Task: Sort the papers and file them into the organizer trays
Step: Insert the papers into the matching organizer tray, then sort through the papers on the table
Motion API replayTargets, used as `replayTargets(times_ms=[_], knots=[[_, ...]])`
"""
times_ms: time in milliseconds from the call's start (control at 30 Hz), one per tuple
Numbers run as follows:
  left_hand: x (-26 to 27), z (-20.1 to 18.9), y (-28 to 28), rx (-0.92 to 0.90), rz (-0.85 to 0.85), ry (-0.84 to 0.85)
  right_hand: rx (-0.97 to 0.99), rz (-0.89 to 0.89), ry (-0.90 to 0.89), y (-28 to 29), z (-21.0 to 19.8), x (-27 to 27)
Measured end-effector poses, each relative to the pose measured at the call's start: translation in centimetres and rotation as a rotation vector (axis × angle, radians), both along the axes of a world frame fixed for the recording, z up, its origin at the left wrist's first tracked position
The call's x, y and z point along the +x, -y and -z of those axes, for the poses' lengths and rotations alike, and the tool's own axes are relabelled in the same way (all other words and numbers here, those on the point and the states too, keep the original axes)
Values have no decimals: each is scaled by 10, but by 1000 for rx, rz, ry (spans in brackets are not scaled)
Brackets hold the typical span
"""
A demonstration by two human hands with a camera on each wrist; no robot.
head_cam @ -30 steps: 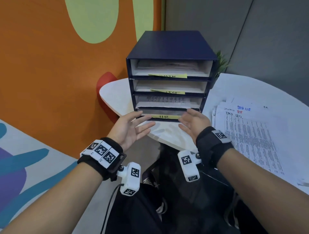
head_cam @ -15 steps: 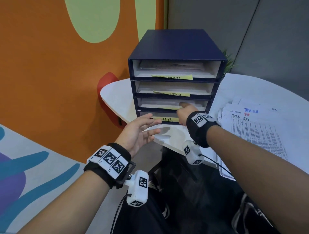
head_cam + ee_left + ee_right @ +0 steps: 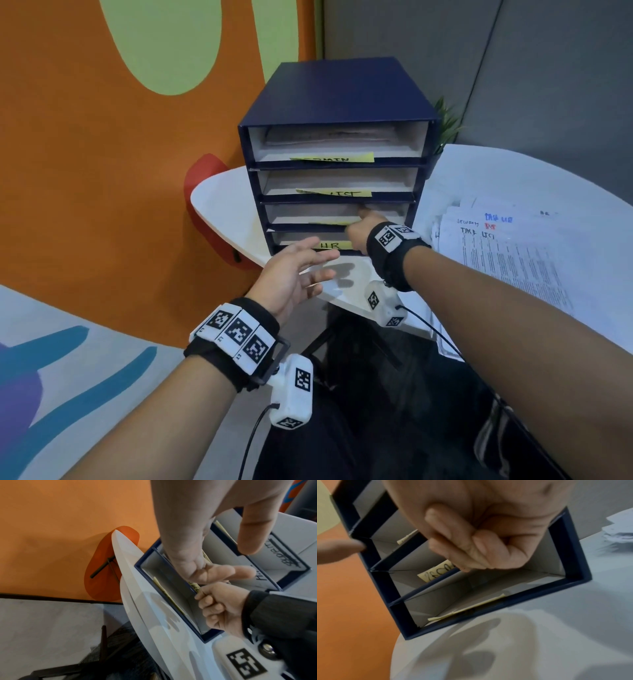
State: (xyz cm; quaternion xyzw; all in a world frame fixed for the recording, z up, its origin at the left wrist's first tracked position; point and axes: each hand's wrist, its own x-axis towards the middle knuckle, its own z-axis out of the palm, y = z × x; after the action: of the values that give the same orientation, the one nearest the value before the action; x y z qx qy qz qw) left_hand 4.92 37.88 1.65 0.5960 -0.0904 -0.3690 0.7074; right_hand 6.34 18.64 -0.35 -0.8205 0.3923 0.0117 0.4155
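Observation:
A dark blue organizer (image 3: pixel 339 92) with several stacked trays stands on the white table (image 3: pixel 222 205); each tray carries a yellow sticky label. My right hand (image 3: pixel 359 229) is at the third tray from the top. Its fingers are curled and one finger reaches over the front lip beside that tray's label (image 3: pixel 436 573). Whether it pinches the label is hidden. My left hand (image 3: pixel 308 267) hovers open, fingers spread, in front of the bottom tray marked HR (image 3: pixel 330 245), touching nothing. Loose printed papers (image 3: pixel 507 253) lie to the organizer's right.
The organizer sits near the table's left front edge, close to an orange wall (image 3: pixel 102 171). A small green plant (image 3: pixel 445 126) stands behind its right corner. Grey partition panels close the back. My dark-clothed lap lies below the table edge.
My right hand has risen from the front of the bottom tray to the third tray and curled. The left hand stays spread before the bottom tray. The view has drawn closer.

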Motion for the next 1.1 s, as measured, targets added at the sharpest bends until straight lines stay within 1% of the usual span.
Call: replayTargets(times_ms=[133,200,300,367,433,500,633,700,767,833,900,967,1033,1100], knots=[[-8,1,28,-11,15,-44,-56,-35,75,2,3,-23],[-16,2,45,-11,40,-61,-40,-5,130,9,4,-42],[-28,0,68,-15,87,-58,25,61,214,23,-2,-80],[-38,-3,79,-20,117,-51,56,64,221,31,-9,-110],[-50,-5,87,-6,155,-37,42,89,202,43,-14,-142],[-64,-3,96,78,198,23,-23,155,141,62,-17,-177],[-86,17,129,387,278,285,-251,239,-191,103,-14,-253],[-98,24,145,532,331,438,-312,290,-285,121,-8,-286],[-112,28,157,648,357,532,-314,316,-337,133,3,-312],[-124,34,164,723,365,572,-260,302,-354,138,18,-330],[-130,42,171,791,346,624,-247,300,-329,140,30,-339],[-133,48,174,844,309,673,-239,298,-311,145,33,-341],[-135,50,176,879,285,695,-167,317,-289,154,32,-342],[-135,48,177,892,256,674,-109,339,-248,161,33,-342]])
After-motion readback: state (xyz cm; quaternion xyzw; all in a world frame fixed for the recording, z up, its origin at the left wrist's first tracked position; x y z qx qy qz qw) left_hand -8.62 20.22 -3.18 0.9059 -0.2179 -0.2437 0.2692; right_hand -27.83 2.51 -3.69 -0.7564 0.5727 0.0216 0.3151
